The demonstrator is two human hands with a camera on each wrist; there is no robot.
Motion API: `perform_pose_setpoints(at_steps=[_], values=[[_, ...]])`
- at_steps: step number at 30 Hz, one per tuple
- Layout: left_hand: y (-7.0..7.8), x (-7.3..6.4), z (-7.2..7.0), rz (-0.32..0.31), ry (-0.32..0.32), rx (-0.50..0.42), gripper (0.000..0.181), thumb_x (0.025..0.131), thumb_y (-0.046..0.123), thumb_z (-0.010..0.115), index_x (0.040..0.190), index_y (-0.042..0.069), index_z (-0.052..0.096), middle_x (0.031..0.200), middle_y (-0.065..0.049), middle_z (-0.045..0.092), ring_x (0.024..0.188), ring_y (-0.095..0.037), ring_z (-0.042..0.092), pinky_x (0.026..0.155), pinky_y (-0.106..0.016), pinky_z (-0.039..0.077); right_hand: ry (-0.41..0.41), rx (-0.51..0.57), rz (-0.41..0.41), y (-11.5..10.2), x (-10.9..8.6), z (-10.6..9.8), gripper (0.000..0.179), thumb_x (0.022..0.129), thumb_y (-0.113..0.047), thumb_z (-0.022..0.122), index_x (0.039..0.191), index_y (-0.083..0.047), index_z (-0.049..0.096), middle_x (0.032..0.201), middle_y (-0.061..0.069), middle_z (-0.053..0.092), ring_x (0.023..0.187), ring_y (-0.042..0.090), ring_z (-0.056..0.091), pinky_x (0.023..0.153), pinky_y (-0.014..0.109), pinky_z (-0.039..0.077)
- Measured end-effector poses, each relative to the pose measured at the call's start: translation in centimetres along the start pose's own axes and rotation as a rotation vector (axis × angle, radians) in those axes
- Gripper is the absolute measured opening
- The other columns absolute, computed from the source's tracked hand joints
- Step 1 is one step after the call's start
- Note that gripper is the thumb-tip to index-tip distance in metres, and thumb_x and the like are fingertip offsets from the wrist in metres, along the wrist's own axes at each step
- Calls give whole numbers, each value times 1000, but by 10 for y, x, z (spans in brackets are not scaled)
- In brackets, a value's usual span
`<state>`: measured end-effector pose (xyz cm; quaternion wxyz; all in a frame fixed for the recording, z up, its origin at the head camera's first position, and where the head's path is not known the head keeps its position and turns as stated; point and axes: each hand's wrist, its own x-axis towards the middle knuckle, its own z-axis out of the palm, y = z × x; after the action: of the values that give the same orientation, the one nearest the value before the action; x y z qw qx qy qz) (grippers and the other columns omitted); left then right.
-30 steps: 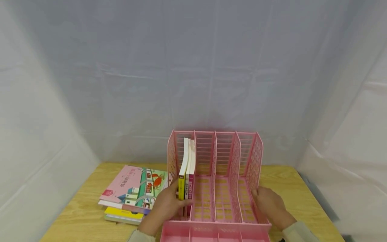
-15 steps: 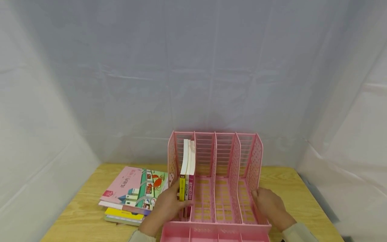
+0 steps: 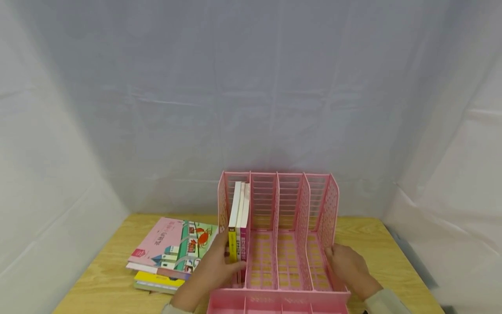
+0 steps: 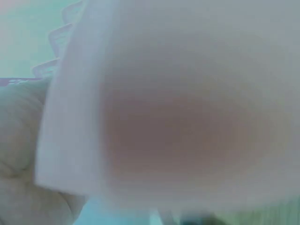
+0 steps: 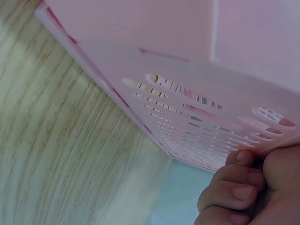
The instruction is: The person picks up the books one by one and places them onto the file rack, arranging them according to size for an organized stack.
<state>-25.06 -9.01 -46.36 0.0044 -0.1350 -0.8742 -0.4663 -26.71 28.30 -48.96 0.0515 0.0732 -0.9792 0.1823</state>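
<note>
A pink desktop file rack point(image 3: 290, 290) with several upright compartments stands on the table. In its leftmost compartment are upright books point(image 3: 237, 218), with yellow, pale and magenta spines facing me. My left hand point(image 3: 217, 266) grips them low at the spines, thumb across the front and fingers on the left side. A blurred pale surface point(image 4: 187, 140) fills most of the left wrist view, too close to identify. My right hand point(image 3: 349, 266) holds the front edge of the rack's right side wall point(image 5: 187, 108), its fingers curled, as the right wrist view shows.
Left of the rack lies a stack of books, a pink-and-green picture book point(image 3: 172, 244) above a yellow one point(image 3: 158, 278). The rack's front has a low divided tray point(image 3: 262, 305). Pale sheeting point(image 3: 251, 87) encloses the wooden table point(image 3: 364, 231) at the back and sides.
The books in the leftmost compartment have shifted slightly left with my left hand, away from the divider. My right hand keeps its hold on the rack's side wall.
</note>
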Motion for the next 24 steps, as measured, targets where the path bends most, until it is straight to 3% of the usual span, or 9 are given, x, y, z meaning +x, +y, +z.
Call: perform_pose_setpoints(at_steps=[7,12,16,20,24], values=[[-4,-4,-31,-22,24,36,99,86,38,85,163,15,28,147,-10,52,127,-33,57,106,-51,51,-25,24,58,-3,2,-2,43,110,-25,43,69,-15,45,63,1,44,61,17,42,57,33,40],[-17,-6,-66,-20,68,65,91,92,38,79,163,17,27,141,-11,57,127,-35,58,104,-53,51,-18,-11,43,-3,2,-1,41,110,-26,43,71,-15,46,65,1,44,61,17,43,55,33,41],[-29,-9,-97,-36,130,127,81,98,37,72,160,7,30,136,-16,60,124,-38,59,104,-54,51,-9,-56,3,-4,0,-1,38,110,-23,46,73,-15,47,66,0,45,61,17,43,52,33,42],[-45,-13,-127,-130,166,263,82,101,40,67,159,-1,27,138,-28,57,126,-46,56,103,-61,48,-12,-101,-45,-3,-1,-2,37,109,-21,47,73,-16,44,66,-1,43,59,16,41,51,31,42],[-68,-17,-155,-298,127,377,91,101,52,60,158,-9,22,144,-38,47,128,-54,50,100,-68,46,-27,-83,-13,-4,-1,-2,39,110,-23,45,72,-16,43,65,-1,42,59,16,41,52,31,40]])
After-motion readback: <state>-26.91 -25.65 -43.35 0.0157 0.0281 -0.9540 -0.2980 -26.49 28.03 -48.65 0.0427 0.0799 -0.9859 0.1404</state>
